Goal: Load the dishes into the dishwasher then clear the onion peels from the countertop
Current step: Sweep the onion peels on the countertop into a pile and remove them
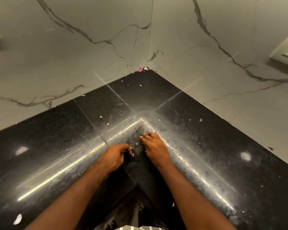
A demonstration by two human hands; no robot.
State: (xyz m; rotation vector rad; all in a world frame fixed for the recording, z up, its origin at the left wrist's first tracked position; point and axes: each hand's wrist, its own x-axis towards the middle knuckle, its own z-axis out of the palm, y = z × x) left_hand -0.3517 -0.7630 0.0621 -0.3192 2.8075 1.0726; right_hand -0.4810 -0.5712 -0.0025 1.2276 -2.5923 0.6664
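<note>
No dishes are seen; peel clearing is judged under way. Scraps [140,69] are left across the table [214,155]. The left hand [114,156] is curled, contents unclear; the right hand [154,145] is spread flat.

Speckled black countertop [56,130], pink-purple onion peels [140,69], grey-veined white marble wall [73,55].

Small pink and pale onion peels [140,69] are lying scattered across the black desk [56,130]. A pink clump is sitting in the desk's far corner, against the walls. Tiny flakes are lying near the inner front corner and along the right back edge, and one larger pale scrap is resting toward the left front edge.
</note>
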